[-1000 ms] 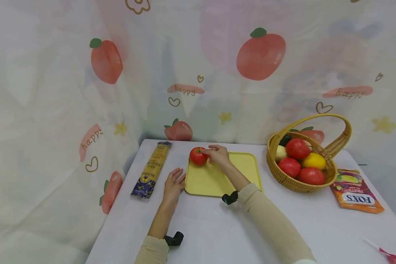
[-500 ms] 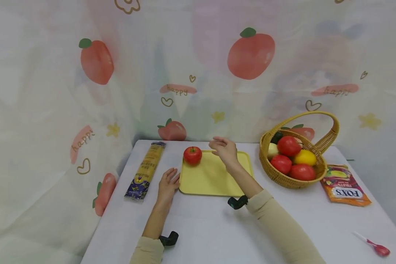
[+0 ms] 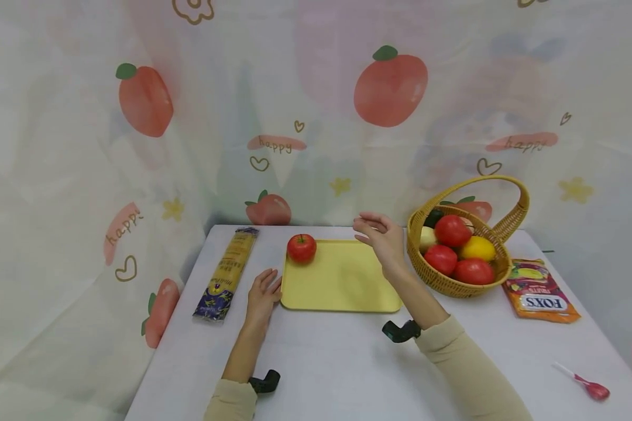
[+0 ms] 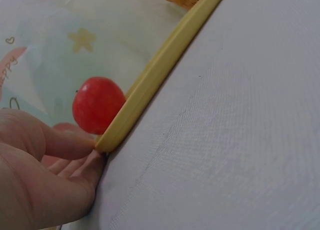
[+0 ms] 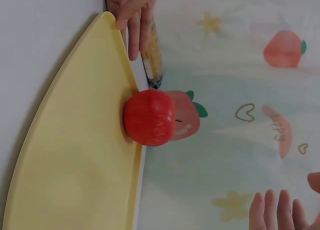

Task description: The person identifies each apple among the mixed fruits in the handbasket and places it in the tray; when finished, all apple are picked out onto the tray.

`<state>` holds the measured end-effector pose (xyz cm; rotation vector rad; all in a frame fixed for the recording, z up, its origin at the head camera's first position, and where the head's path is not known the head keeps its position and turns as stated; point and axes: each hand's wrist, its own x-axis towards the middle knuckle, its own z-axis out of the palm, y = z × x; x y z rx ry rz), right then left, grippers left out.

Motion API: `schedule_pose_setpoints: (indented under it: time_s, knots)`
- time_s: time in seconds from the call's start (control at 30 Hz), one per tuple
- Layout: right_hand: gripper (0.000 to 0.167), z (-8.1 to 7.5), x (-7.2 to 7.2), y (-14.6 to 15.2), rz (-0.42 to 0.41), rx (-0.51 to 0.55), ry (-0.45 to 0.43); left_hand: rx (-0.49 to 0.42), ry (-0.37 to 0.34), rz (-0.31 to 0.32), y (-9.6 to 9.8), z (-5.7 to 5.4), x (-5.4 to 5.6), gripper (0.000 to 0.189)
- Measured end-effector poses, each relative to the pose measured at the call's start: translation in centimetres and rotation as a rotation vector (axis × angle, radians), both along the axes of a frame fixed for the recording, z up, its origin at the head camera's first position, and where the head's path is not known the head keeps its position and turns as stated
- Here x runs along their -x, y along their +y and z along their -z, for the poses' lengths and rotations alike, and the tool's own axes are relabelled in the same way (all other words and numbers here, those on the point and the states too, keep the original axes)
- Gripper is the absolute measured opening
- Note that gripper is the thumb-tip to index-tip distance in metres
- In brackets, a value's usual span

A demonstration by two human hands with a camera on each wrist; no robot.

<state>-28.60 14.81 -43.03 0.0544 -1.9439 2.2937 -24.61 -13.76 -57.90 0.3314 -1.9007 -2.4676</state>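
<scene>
A red apple [image 3: 302, 248] sits in the back left corner of a yellow tray [image 3: 342, 286]. My left hand [image 3: 263, 295] rests at the tray's left edge. In the left wrist view its thumb [image 4: 75, 144] touches the tray's corner, and the other fingers lie extended beside the rim. My right hand [image 3: 387, 242] is raised over the tray's back right part, fingers loosely bent and holding nothing. The right wrist view shows its fingertips [image 5: 277, 210] apart from everything, with the apple [image 5: 150, 117] some way off.
Right of the tray stands a wicker basket [image 3: 416, 257] with several fruits. A FOX'S candy bag [image 3: 539, 292] lies beside it, and a lollipop [image 3: 592, 389] nearer the front. To the left lies a long yellow and blue noodle packet [image 3: 226, 275].
My right hand has let go of the apple and moved right, away from it. The apple stays on the tray. My left hand keeps its place at the tray edge. The head view has shifted slightly.
</scene>
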Motion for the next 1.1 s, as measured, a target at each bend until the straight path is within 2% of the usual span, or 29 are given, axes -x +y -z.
schedule_pose_setpoints:
  time_s: [0.33, 0.6, 0.8, 1.0, 1.1]
  knots:
    - [0.031, -1.5, -1.2, 3.3, 0.063, 0.077, 0.046, 0.020, -0.053, -0.028, 0.2, -0.4, 0.1, 0.072]
    - [0.033, -2.5, -2.0, 6.2, 0.081, 0.112, 0.075, 0.012, -0.046, -0.022, 0.2, -0.3, 0.0, 0.072]
    - [0.035, -3.7, -2.2, 8.7, 0.108, 0.156, 0.041, 0.006, -0.018, 0.005, 0.0, -0.3, -0.2, 0.070]
    - [0.040, -4.7, -1.8, 12.0, 0.168, 0.203, 0.002, -0.007, -0.018, 0.001, 0.1, -0.3, -0.3, 0.070]
    - [0.034, -4.8, -1.5, 13.4, 0.208, 0.217, -0.027, 0.007, -0.024, -0.007, 0.1, -0.4, -0.3, 0.071]
